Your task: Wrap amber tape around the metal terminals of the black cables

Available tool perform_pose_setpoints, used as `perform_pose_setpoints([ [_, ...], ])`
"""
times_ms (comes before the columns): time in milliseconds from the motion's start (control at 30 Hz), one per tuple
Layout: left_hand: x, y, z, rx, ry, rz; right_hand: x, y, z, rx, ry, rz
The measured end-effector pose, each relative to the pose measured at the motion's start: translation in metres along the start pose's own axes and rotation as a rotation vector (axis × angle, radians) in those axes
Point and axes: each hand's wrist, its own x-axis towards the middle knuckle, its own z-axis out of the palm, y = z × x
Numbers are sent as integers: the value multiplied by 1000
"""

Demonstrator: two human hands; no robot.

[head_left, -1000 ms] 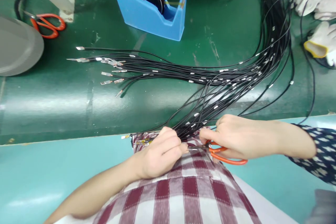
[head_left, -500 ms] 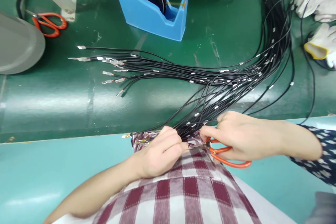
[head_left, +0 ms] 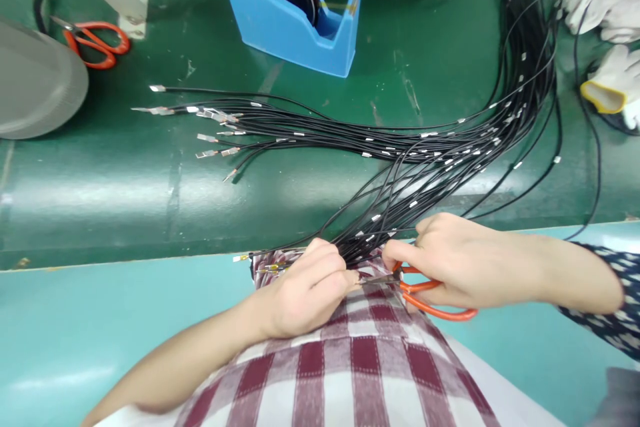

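The step in hand appears to be close scissor work at the ends of a bundle of thin black cables with small white labels (head_left: 356, 248); the bundle slopes down from the glossy dark-green tabletop (head_left: 280, 207) over its near edge to the person's lap, where a maroon-and-white checked cloth apron (head_left: 370, 353) lies beneath; a few yellow-marked cable ends (head_left: 271, 269) stick out on the far side of the left hand.

The left hand (head_left: 313, 290) is curled closed around the lower end of the bundle, thumb and forefinger pressed together at the side facing the blades; what small piece they pinch is too hidden to tell. The right hand (head_left: 450, 260) is wrapped around the orange-handled metal scissors (head_left: 440, 311), the handle loops jutting out below the palm; the blades point at the left fingertips and reach right up to them; whether they are parted or closed on anything cannot be told.

As a judgement, the next move calls for a steady left pinch and small, controlled motion of the blades, since the tips lie so near the skin; the loose cables between the hands would best be kept out of the cutting line.

Another branch of black cables with bare metal terminals (head_left: 320, 128) lies along the tabletop; beyond it stands a blue plastic tape dispenser (head_left: 300, 50), well apart from both hands.
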Motion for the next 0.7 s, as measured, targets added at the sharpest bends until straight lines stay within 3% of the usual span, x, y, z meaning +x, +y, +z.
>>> perform_pose_setpoints([
  [700, -1, 1, 2, 26, 1, 28, 2, -5, 0, -221, 6, -74],
])
